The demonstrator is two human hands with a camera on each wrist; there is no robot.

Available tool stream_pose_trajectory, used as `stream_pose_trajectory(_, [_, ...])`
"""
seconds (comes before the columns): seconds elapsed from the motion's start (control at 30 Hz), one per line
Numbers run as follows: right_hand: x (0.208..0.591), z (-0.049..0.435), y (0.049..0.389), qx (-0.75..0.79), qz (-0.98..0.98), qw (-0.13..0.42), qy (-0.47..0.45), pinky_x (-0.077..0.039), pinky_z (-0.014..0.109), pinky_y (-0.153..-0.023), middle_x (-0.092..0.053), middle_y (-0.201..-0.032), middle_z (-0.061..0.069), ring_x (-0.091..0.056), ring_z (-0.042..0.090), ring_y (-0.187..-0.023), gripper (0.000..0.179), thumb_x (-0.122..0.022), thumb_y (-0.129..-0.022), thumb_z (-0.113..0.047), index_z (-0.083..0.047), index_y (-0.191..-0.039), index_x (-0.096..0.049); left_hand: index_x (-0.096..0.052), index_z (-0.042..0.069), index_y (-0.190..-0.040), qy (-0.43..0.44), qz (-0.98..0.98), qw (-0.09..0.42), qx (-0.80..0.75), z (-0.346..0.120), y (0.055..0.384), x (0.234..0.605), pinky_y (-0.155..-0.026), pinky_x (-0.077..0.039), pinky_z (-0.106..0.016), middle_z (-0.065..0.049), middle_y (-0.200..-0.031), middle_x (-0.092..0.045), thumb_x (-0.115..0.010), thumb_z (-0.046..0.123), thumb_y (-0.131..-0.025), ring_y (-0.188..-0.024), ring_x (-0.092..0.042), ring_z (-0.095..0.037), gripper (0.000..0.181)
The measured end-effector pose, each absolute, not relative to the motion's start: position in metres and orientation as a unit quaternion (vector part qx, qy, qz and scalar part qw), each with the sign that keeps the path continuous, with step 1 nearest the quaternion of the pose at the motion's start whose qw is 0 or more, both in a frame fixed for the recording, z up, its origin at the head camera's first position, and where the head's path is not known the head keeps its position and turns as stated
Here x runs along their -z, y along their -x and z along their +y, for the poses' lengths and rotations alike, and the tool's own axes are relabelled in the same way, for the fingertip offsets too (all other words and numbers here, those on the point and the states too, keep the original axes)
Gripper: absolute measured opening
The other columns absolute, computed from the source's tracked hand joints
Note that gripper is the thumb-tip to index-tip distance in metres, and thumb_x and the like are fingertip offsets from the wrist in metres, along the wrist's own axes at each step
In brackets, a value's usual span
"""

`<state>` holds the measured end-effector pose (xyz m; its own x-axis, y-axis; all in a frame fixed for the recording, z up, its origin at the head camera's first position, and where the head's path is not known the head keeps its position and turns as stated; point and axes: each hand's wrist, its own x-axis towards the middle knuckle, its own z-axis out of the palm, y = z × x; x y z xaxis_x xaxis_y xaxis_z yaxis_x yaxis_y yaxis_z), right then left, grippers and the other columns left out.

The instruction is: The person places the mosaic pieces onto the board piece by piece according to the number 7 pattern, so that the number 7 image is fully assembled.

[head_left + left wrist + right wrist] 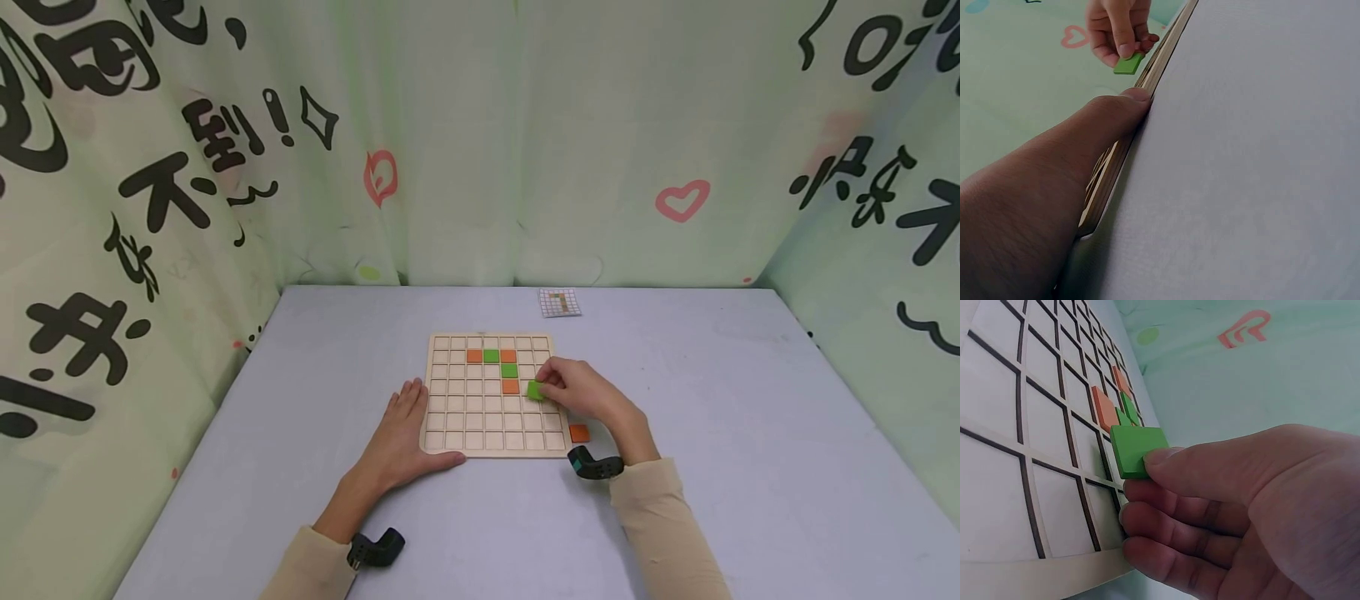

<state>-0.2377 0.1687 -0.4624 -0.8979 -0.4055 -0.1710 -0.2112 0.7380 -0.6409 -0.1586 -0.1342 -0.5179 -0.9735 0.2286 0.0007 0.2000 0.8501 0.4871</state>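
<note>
A wooden grid board lies on the table, with orange and green square tiles set in some of its cells. In the head view these tiles form a short row, then run downward from its right end to an orange tile. Between thumb and fingers, my right hand pinches a green tile above the board's right part. My left hand rests against the board's left edge, fingers extended and thumb along the front edge.
One loose orange tile lies beside the board's right edge. Behind the board, a small card with a printed grid pattern lies near the table's back edge. Printed curtains surround the table at the back and sides.
</note>
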Motion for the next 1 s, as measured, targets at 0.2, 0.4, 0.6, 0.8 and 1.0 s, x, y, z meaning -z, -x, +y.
stream_pose_trajectory(0.2, [0.463, 0.162, 0.236, 0.323, 0.919, 0.156, 0.164, -0.053, 0.030, -0.078, -0.067, -0.096, 0.005, -0.059, 0.016, -0.085, 0.012, -0.063, -0.098, -0.014, -0.006, -0.107, -0.065, -0.024, -0.003, -0.157, -0.112, 0.960, 0.028, -0.255, -0.134, 0.158, 0.519, -0.129, -0.014, -0.049, -0.020, -0.167, -0.019, -0.073, 0.072, -0.072, -0.157, -0.013, -0.032, 0.123])
stream_pose_trajectory(0.4, [0.463, 0.158, 0.234, 0.318, 0.920, 0.159, 0.163, -0.052, 0.029, -0.078, -0.066, -0.095, 0.004, -0.058, 0.016, -0.084, 0.010, -0.063, -0.098, -0.015, -0.008, -0.105, -0.065, -0.025, -0.003, -0.156, -0.113, 0.961, 0.026, -0.253, -0.135, 0.158, 0.520, -0.129, -0.014, -0.049, -0.019, -0.167, -0.020, -0.073, 0.072, -0.072, -0.157, -0.014, -0.032, 0.123])
stream_pose_trajectory(0.6, [0.464, 0.155, 0.233, 0.313, 0.920, 0.157, 0.175, -0.053, 0.029, -0.078, -0.067, -0.095, 0.003, -0.058, 0.015, -0.084, 0.011, -0.063, -0.098, -0.016, -0.008, -0.105, -0.065, -0.025, -0.003, -0.156, -0.112, 0.961, 0.025, -0.252, -0.135, 0.158, 0.520, -0.129, -0.015, -0.049, -0.019, -0.167, -0.020, -0.073, 0.072, -0.072, -0.157, -0.014, -0.032, 0.122])
stream_pose_trajectory(0.8, [0.465, 0.153, 0.233, 0.317, 0.915, 0.152, 0.197, -0.052, 0.028, -0.076, -0.068, -0.095, 0.003, -0.059, 0.013, -0.083, 0.011, -0.064, -0.098, -0.015, -0.007, -0.105, -0.065, -0.025, -0.003, -0.157, -0.111, 0.961, 0.028, -0.251, -0.134, 0.159, 0.520, -0.129, -0.014, -0.049, -0.019, -0.167, -0.020, -0.073, 0.072, -0.072, -0.157, -0.014, -0.032, 0.123])
stream_pose_trajectory(1.0, [0.467, 0.149, 0.233, 0.321, 0.913, 0.155, 0.197, -0.053, 0.028, -0.077, -0.068, -0.097, 0.004, -0.059, 0.013, -0.085, 0.012, -0.065, -0.098, -0.014, -0.006, -0.106, -0.065, -0.025, -0.003, -0.157, -0.112, 0.962, 0.029, -0.248, -0.134, 0.159, 0.519, -0.129, -0.014, -0.049, -0.020, -0.167, -0.020, -0.072, 0.073, -0.072, -0.157, -0.013, -0.032, 0.123])
